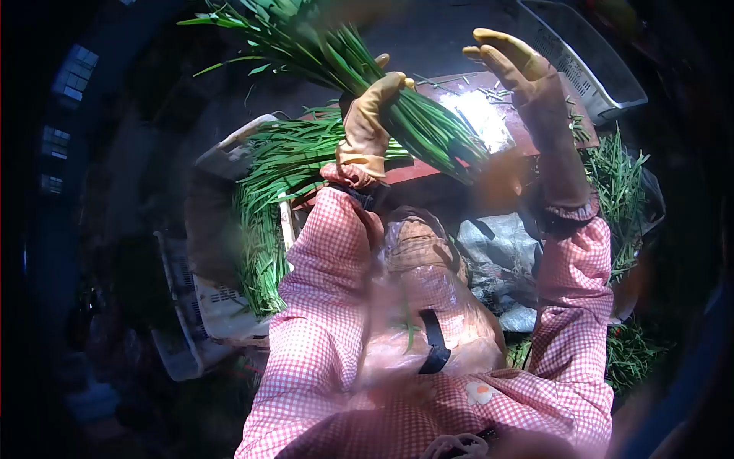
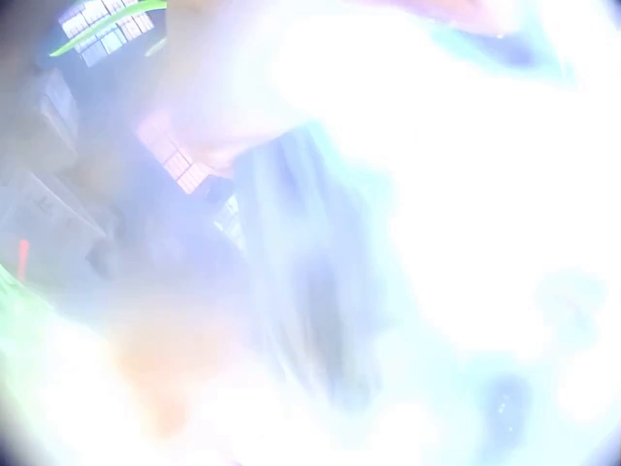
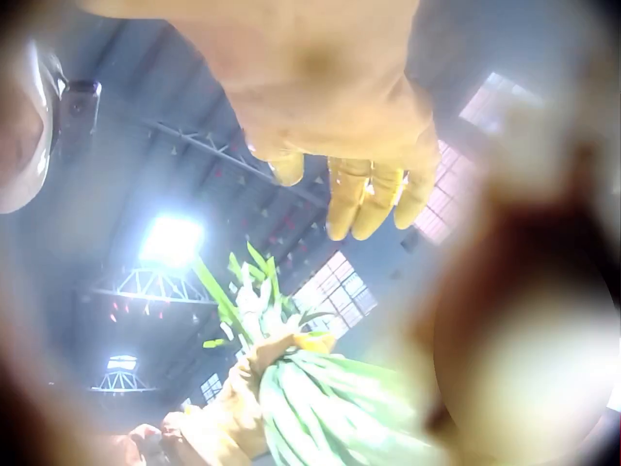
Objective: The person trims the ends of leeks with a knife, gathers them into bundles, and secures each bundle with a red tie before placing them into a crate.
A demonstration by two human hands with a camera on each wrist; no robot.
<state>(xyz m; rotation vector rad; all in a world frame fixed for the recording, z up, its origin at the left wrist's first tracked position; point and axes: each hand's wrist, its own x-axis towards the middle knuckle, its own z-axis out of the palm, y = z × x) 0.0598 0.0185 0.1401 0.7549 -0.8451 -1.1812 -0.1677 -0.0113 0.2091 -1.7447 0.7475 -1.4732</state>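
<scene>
The gloved left hand (image 1: 367, 126) grips a bundle of long green leafy stalks (image 1: 432, 126) around its middle, held up over a reddish board (image 1: 527, 126). To its right the gloved right hand (image 1: 539, 99) is raised with fingers extended, holding nothing and apart from the bundle. In the right wrist view the right hand (image 3: 330, 107) hangs above the left hand (image 3: 243, 398), which holds the bundle (image 3: 330, 403). The left wrist view is washed out by glare; no hand detail can be made out there.
A heap of green stalks (image 1: 264, 183) fills a white crate (image 1: 222, 325) at left. Short cut pieces (image 1: 497, 97) lie on the board. Another crate (image 1: 585, 57) stands at upper right, loose greens (image 1: 615, 180) at right, a plastic bag (image 1: 497, 249) below the board.
</scene>
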